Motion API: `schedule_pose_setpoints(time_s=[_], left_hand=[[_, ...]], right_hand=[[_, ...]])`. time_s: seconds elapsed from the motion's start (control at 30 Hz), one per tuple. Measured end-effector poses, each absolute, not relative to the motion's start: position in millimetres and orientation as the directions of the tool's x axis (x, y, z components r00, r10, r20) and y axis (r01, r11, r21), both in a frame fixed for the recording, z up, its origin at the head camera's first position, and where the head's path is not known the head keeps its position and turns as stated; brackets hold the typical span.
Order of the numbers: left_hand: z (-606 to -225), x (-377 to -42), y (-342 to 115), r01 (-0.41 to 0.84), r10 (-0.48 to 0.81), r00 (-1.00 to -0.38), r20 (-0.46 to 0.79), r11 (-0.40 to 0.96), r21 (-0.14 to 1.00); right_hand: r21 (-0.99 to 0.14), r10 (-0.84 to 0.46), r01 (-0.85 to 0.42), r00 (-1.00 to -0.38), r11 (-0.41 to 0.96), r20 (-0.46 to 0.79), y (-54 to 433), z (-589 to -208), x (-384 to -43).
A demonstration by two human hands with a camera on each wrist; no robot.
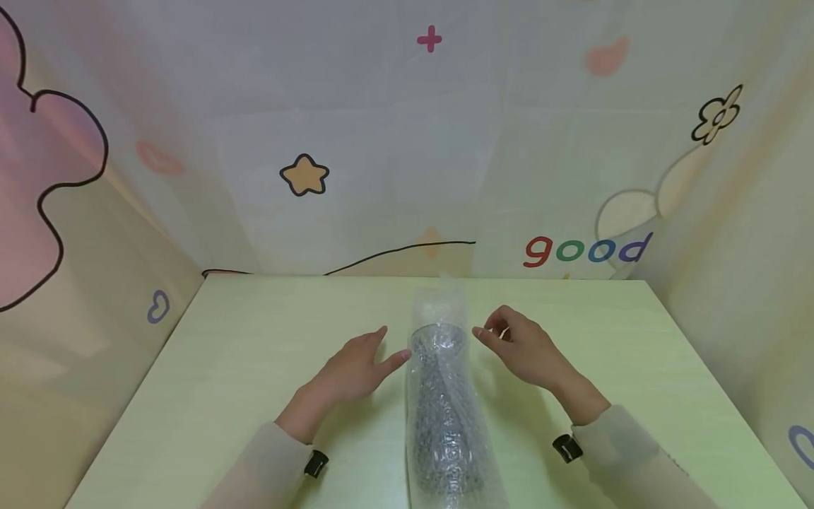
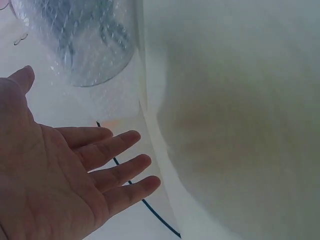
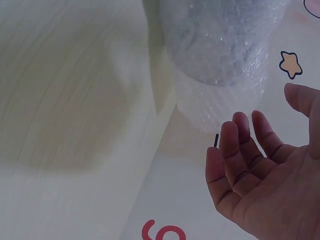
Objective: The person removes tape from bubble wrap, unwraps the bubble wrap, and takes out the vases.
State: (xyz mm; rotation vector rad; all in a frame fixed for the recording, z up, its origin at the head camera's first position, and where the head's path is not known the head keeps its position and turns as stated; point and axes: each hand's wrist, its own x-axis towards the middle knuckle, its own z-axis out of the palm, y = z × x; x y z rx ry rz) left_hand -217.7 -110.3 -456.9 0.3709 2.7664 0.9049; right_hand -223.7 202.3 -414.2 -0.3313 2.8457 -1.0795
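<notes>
A long, round object in clear bubble wrap (image 1: 445, 410) lies on the pale table, running away from me. Its far end shows a circular rim through the wrap, and loose wrap extends beyond that. What is inside looks greyish and see-through; its kind cannot be made out. To its left, my left hand (image 1: 356, 367) has its fingers spread, the thumb tip right beside the wrap. On the other side my right hand (image 1: 528, 346) hovers near the far end, fingers loosely bent. In the right wrist view, the right hand (image 3: 270, 175) holds nothing and the wrap (image 3: 220, 100) is beyond its fingertips.
The table (image 1: 254, 318) reaches back to a printed cloth backdrop (image 1: 356, 85) with a star and the word "good". Cloth also hangs at both sides. A small black piece (image 1: 316, 464) sits at the left cuff, another (image 1: 567, 448) at the right.
</notes>
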Motion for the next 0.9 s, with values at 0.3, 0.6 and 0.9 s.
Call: schedule_pose_setpoints(time_s=[0.3, 0.6, 0.9], left_hand=[[-461.7, -204.2, -102.7, 0.18, 0.34, -0.928, -0.154, 0.768, 0.614], [-463.4, -196.3, -93.9, 0.203, 0.407, -0.894, -0.187, 0.74, 0.641], [-460.7, -191.3, -83.0, 0.215, 0.432, -0.885, -0.17, 0.706, 0.674]], right_hand=[[-0.702, -0.281, -0.184, -0.96, 0.688, -0.023, 187.2, -418.8, -214.2], [-0.704, -0.323, -0.208, -0.946, 0.679, -0.032, 175.0, -417.6, -211.5], [-0.7, -0.322, -0.186, -0.944, 0.689, -0.067, 172.4, -418.0, -210.1]])
